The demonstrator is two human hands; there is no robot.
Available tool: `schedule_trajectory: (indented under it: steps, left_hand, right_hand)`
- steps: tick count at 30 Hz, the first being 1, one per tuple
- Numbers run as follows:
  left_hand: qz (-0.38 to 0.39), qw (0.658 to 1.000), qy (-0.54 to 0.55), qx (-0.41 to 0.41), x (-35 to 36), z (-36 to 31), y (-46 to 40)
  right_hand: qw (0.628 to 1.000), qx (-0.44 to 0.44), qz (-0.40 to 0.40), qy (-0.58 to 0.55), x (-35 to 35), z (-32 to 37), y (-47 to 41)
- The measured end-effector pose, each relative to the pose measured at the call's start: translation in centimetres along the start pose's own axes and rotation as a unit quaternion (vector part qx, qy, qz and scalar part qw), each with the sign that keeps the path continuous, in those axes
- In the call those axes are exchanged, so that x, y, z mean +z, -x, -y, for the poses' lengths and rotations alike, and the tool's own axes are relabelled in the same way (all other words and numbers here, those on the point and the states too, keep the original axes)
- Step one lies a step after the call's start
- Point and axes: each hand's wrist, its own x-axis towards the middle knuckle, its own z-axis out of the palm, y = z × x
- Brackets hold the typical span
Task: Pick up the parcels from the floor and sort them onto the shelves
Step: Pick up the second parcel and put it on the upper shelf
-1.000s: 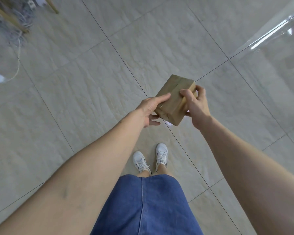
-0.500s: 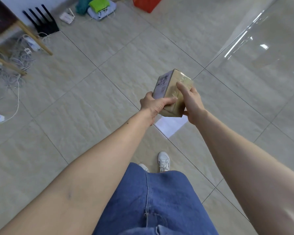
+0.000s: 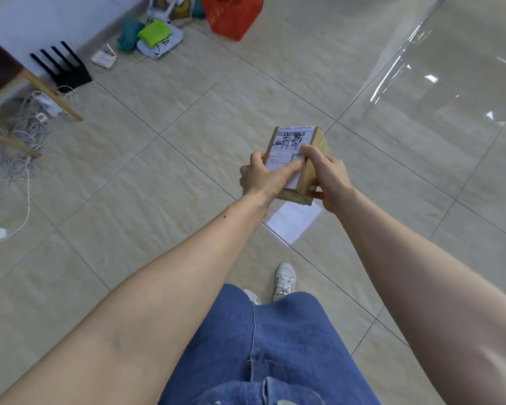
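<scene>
Head view, parcel [image 3: 292, 159] turned, label now up

Parcel [image 3: 310, 182]: brown cardboard, matt; glossy tape on its side.
Label [image 3: 289, 147]: white paper, printed, with black marker scrawl.
Floor [image 3: 164, 182]: beige tiles, faintly rippled, low sheen.
Film [image 3: 450, 83]: clear plastic, glossy.
Basket [image 3: 231, 16]: red plastic.
Skirt [image 3: 269, 346]: blue denim.

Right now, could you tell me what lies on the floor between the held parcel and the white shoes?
In the head view, a white sheet of paper lies on the tiles below the parcel; from there to the shoes the floor is bare.
</scene>
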Motion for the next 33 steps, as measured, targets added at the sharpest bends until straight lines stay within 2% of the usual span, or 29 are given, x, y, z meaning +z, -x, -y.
schedule_trajectory:
  steps: [10, 22, 33]
  left_hand:
    - [0.089, 0.994, 0.058, -0.035, 2.2, -3.9, -1.9]
    - [0.217, 0.974, 0.003, -0.062, 8.4, -12.9, -5.8]
    - [0.238, 0.971, -0.016, -0.024, 13.1, -20.9, -11.3]
  right_hand:
    - [0.999, 0.007, -0.019, -0.043, -4.0, 1.9, -2.2]
    - [0.996, -0.017, -0.028, -0.086, -9.6, 9.1, -7.5]
    - [0.987, -0.071, -0.075, -0.121, -11.9, 16.0, -13.2]
